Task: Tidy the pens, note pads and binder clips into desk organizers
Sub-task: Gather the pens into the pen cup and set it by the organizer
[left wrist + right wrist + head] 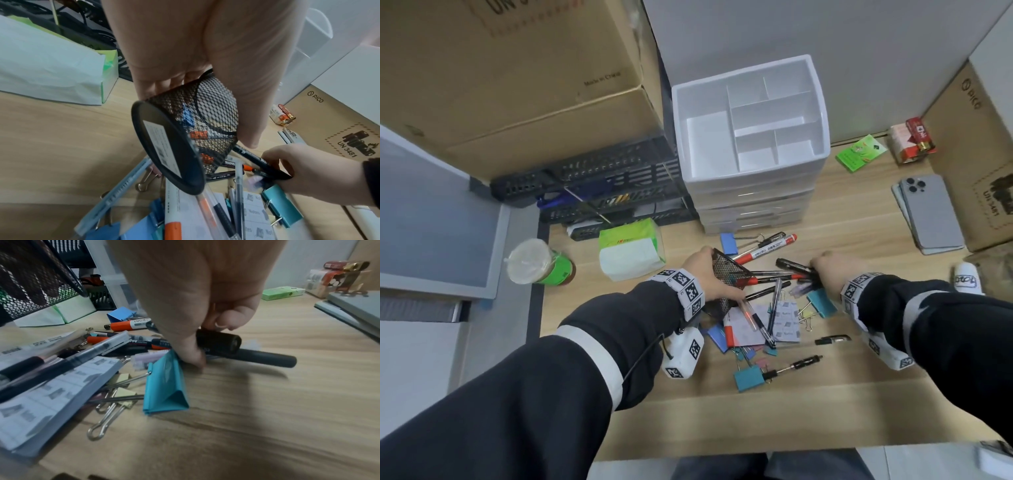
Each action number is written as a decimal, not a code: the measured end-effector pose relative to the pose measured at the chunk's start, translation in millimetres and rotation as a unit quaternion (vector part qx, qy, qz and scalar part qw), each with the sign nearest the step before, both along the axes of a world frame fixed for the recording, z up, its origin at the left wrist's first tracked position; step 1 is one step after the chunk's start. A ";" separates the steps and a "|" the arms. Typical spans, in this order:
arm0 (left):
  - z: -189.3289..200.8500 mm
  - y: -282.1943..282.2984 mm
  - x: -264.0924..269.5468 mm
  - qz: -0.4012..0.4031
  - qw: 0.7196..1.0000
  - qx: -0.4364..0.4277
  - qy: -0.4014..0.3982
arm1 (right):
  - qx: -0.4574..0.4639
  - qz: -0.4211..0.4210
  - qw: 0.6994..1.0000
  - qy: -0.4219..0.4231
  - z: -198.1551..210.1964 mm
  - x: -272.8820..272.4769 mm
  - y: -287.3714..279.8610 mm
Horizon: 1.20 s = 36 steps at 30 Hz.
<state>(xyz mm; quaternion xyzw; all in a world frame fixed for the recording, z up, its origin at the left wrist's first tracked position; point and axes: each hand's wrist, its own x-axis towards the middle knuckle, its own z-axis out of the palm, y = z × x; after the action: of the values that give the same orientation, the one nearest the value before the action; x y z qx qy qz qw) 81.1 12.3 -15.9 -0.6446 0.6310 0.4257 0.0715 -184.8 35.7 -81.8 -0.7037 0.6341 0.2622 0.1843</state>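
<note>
The left hand point(703, 274) is keeping a clenched grip on a black wire-mesh pen cup point(729, 277), fingers on one side of its cylindrical wall and thumb on the other, tilting it so the solid round base with its white barcode label is facing the left wrist camera and the open mouth is pointing toward the clutter. The cup's inside cannot be read; orange and blue colours are showing through the mesh. The right hand point(832, 270) is curling its fingers over a thick matte black marker point(218, 341) and a slimmer dark pen point(267, 357) lying on the wood-grain counter point(825, 404), its grip closing on the marker's barrel. Just beside that hand, a teal folded-metal binder clip point(164, 386) is resting with its wire arms out, touching a printed note pad point(51, 394) crossed by clear-barrelled pens. Orange-and-white markers point(767, 251), a blue binder clip point(729, 243) and more teal clips point(748, 377) are lying scattered among them. Behind the pile, a glossy white plastic drawer organizer point(750, 113) is standing with its top tray split into rectangular compartments, all showing only bare white floors. Both forearms, in dark sleeves with white bands, are reaching forward and down over the counter.
</note>
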 end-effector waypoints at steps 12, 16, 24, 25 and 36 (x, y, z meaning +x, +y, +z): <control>2.0 -1.4 -1.1 -0.103 0.992 -0.025 -0.067 | 0.037 0.042 0.997 -0.057 30.5 -6.0 3.5; 15.8 -5.0 -4.4 -0.157 0.982 -0.055 -0.093 | -0.006 0.007 0.989 -0.150 73.1 -7.4 -1.9; 33.2 -3.7 -20.6 -0.189 0.979 -0.064 -0.038 | -0.115 -0.212 0.878 -0.414 111.7 41.5 -14.7; 33.6 -3.0 -21.2 -0.190 0.979 -0.061 -0.033 | -0.117 -0.241 0.852 -0.449 112.7 49.0 -15.8; 34.1 5.6 -14.0 -0.143 0.982 -0.111 0.050 | -0.074 -0.273 0.823 -0.493 92.5 81.7 -0.4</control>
<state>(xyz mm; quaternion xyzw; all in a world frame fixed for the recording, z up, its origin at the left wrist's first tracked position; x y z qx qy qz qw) 67.2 17.8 18.3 -0.5296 0.7628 0.3699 0.0279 -103.2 35.3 10.6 -0.5490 0.6424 -0.2285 0.4835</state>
